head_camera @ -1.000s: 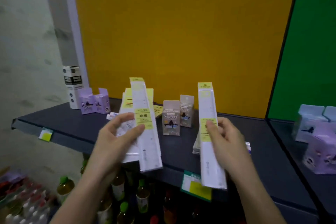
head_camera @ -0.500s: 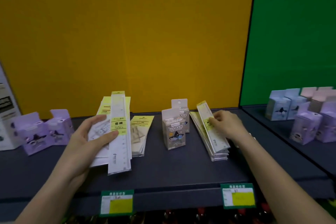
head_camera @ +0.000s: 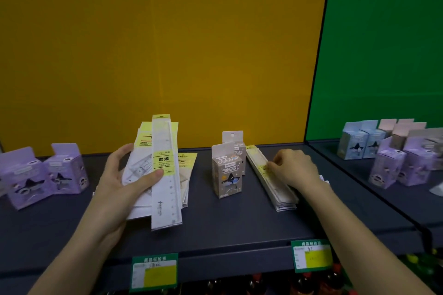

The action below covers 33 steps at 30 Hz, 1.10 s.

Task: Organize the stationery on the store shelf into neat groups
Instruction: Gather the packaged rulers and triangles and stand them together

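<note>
My left hand (head_camera: 119,184) grips a bundle of packaged rulers (head_camera: 165,175) with yellow labels, thumb across the front, held upright just above the dark shelf (head_camera: 227,223). More flat yellow-topped packs (head_camera: 187,170) lie behind the bundle. My right hand (head_camera: 292,167) rests with curled fingers on top of a stack of packaged rulers (head_camera: 275,187) lying flat on the shelf's right part. Between my hands stand two small grey boxes (head_camera: 227,170), one behind the other.
Two purple boxes (head_camera: 43,175) stand at the left of the shelf. Blue, pink and purple boxes (head_camera: 393,151) fill the neighbouring shelf at the right. Green price tags (head_camera: 154,273) hang on the front edge. Yellow and green panels back the shelves.
The ruler pack in my right hand has gone down flat onto the right stack, and that hand now rests on it. My left hand still holds its bundle. The view swung right.
</note>
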{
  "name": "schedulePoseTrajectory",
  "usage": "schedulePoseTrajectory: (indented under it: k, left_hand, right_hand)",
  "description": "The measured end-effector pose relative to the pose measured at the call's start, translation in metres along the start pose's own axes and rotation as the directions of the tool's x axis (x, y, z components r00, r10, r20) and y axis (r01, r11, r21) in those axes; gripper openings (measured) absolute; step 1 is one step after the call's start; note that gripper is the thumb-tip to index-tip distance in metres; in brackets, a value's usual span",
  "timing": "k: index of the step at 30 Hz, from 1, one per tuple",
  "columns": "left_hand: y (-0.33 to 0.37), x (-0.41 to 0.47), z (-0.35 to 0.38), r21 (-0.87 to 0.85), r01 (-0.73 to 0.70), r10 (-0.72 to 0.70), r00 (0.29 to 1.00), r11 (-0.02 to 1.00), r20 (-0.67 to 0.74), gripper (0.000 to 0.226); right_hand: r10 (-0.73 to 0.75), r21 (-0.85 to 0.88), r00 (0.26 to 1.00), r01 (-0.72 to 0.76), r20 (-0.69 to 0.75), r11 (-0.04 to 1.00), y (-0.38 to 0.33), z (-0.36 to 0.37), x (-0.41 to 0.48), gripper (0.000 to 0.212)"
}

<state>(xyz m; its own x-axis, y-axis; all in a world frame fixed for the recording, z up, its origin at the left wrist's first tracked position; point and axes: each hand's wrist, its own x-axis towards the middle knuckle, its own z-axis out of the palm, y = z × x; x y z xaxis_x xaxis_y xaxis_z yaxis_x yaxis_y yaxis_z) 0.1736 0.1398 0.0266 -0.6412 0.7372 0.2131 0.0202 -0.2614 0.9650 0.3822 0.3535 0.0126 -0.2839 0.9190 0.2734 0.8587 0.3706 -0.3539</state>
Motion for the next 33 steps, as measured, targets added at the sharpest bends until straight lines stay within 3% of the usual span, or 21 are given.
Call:
schedulePoseTrajectory:
  k: [2, 4, 7, 11, 15, 19, 24, 27, 31, 33]
  left_hand:
    - [0.001, -0.005, 0.004, -0.020, -0.011, 0.011, 1.000, 1.000, 0.000, 0.074]
    - [0.003, -0.010, 0.008, -0.029, -0.031, 0.031, 1.000, 0.999, 0.002, 0.081]
    - [0.004, -0.015, 0.016, -0.032, -0.068, 0.068, 0.998, 0.997, 0.003, 0.081]
    - [-0.003, -0.020, 0.025, 0.002, -0.087, 0.086, 0.994, 0.996, 0.061, 0.061]
    - [-0.008, -0.024, 0.033, -0.015, -0.093, 0.094, 0.991, 0.996, 0.097, 0.047]
    - [-0.010, -0.026, 0.036, -0.026, -0.072, 0.075, 0.991, 0.997, 0.114, 0.026]
    - [-0.010, -0.029, 0.036, -0.019, -0.086, 0.088, 0.993, 0.996, 0.079, 0.023]
    - [-0.004, -0.023, 0.025, -0.017, -0.089, 0.089, 0.996, 0.996, 0.008, 0.023]
    - [0.003, -0.011, 0.005, -0.010, -0.055, 0.054, 0.996, 0.998, -0.070, 0.034]
    - [0.003, -0.006, -0.002, 0.000, -0.024, 0.024, 0.995, 1.000, -0.095, 0.040]
  right_hand:
    - [-0.056, 0.023, 0.989, 0.060, -0.140, 0.998, -0.008, -0.017, -0.016, 0.030]
    - [-0.154, 0.221, 0.958, 0.209, -0.242, 0.953, -0.023, -0.034, -0.040, 0.028]
    - [-0.337, 0.439, 0.931, 0.364, -0.141, 0.822, -0.057, -0.049, -0.078, 0.040]
    - [-0.428, 0.577, 0.904, 0.340, 0.019, 0.743, -0.087, -0.041, -0.102, 0.048]
    - [-0.411, 0.569, 0.911, 0.349, -0.022, 0.744, -0.091, -0.025, -0.099, 0.039]
    - [-0.393, 0.658, 0.918, 0.263, 0.055, 0.706, -0.085, -0.018, -0.095, 0.033]
    - [-0.397, 0.682, 0.916, 0.261, 0.048, 0.684, -0.075, -0.026, -0.095, 0.033]
    - [-0.303, 0.703, 0.952, 0.240, -0.037, 0.669, -0.053, -0.047, -0.086, 0.032]
    - [-0.163, 0.582, 0.986, 0.149, -0.029, 0.800, -0.015, -0.067, -0.056, 0.037]
    - [-0.136, 0.496, 0.989, 0.089, 0.059, 0.864, -0.003, -0.058, -0.039, 0.039]
